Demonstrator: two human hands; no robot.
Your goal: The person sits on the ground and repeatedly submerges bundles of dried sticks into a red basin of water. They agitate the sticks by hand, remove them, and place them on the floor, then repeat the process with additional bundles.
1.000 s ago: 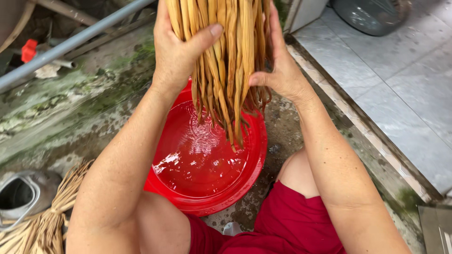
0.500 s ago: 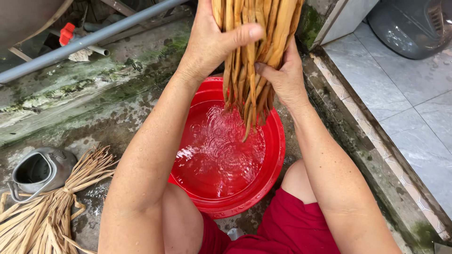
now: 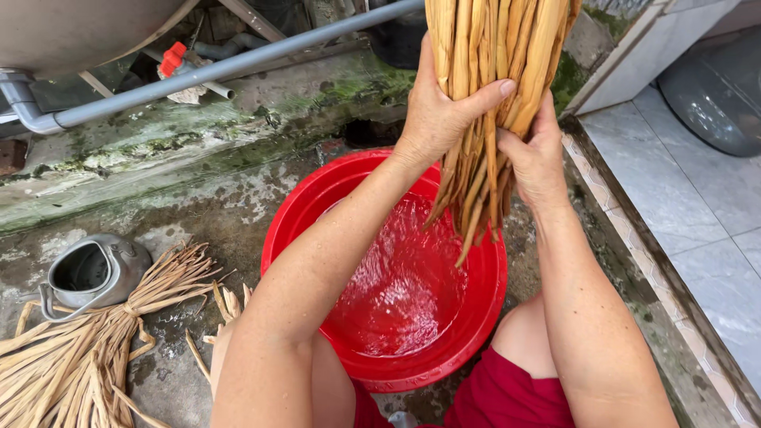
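**Bundle lifted clear of the basin, ends dripping**

Change vs. a second ago: the bundle of tan reed stalks point(image 3: 495, 95) sits higher over the red basin point(image 3: 293, 214). Earlier its lower tips hung down close to the water; now they hang clear above it, well off the surface. The view has also shifted, so more of the ground to the left shows.

- Left hand point(image 3: 444, 115): closed around the bundle from the left, thumb across the front, fingers wrapped behind. Firm grip on the stalks.
- Right hand point(image 3: 537, 154): closed on the lower right of the bundle, thumb pressed into the stalks, fingers hidden behind them.
- Both hands clamp the same bundle, just above its tapered ends.
- Water in the basin is rippled and disturbed, more so toward the near side.
- Bundle top runs out of frame, so its full length is not visible.

My read: the stalks are in a dip-and-lift soak cycle, currently at the top of a lift, wetting the lower ends.

Surroundings: a second, tied bundle of dry stalks point(image 3: 87, 349) lies on the wet concrete at lower left, just beside a grey metal kettle point(image 3: 95, 273). A grey pipe point(image 3: 238, 63) with a red valve point(image 3: 170, 57) runs along the mossy ledge behind. Tiled floor point(image 3: 697, 214) lies to the right.
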